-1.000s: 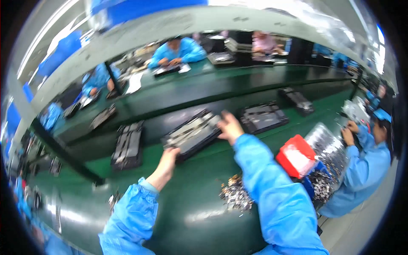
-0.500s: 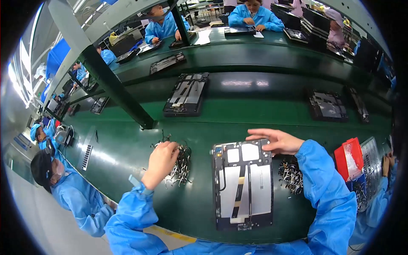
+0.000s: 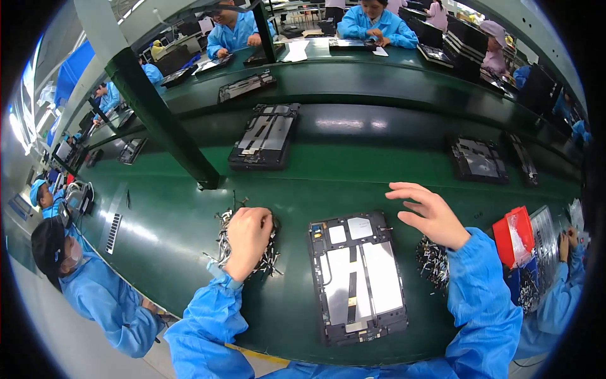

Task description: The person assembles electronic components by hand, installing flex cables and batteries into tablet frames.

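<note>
An opened tablet (image 3: 363, 278) lies flat in front of me, its inside up, with silver panels, a black frame and a dark ribbon cable down the middle. My right hand (image 3: 435, 215) hovers by its upper right corner, fingers spread and holding nothing. To the left, a loose pile of small black and silver parts with short leads (image 3: 268, 256) rests on the bench. Over that pile my left hand (image 3: 248, 240) is curled, fingertips drawn together; anything between them is hidden. A second pile of small parts (image 3: 433, 262) sits right of the tablet, beside my right sleeve.
Beyond the tablet, another opened tablet (image 3: 265, 138) and two more at the right (image 3: 478, 158) lie on the green bench (image 3: 353, 180). A dark green post (image 3: 161, 120) rises at the left. A red bin (image 3: 512, 237) stands at the right. Co-workers sit around.
My right hand has let go of the tablet's top edge and opened away from it. The tablet now lies flatter and slightly turned. My left hand stays at the left pile.
</note>
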A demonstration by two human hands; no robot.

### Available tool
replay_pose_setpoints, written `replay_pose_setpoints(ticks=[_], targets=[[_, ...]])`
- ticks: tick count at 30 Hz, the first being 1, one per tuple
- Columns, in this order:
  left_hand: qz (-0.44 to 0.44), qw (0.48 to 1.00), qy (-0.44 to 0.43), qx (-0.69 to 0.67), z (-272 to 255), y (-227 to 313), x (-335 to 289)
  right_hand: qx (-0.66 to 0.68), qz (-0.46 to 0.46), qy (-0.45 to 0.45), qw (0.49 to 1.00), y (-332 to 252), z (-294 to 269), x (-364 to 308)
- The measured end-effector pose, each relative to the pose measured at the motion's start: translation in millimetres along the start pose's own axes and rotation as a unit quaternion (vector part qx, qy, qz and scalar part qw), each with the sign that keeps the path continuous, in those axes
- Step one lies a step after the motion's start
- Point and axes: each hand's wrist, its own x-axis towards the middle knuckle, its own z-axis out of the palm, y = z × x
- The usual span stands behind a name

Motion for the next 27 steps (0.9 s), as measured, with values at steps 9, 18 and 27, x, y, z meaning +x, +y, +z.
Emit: replay_pose_setpoints(ticks=[9, 18, 27], targets=[[-0.049, 0.984, 0.020, -0.172, -47, 7, 18, -0.054, -0.055, -0.036, 0.996, -37, 38, 7], [0.001, 0.966, 0.003, -0.258, -61, 25, 10, -0.008, -0.205, -0.007, 0.979, -33, 145, 76], [-0.015, 0.997, -0.031, -0.076, -48, 42, -36, 0.065, -0.124, 0.112, 0.984, -16, 152, 113]])
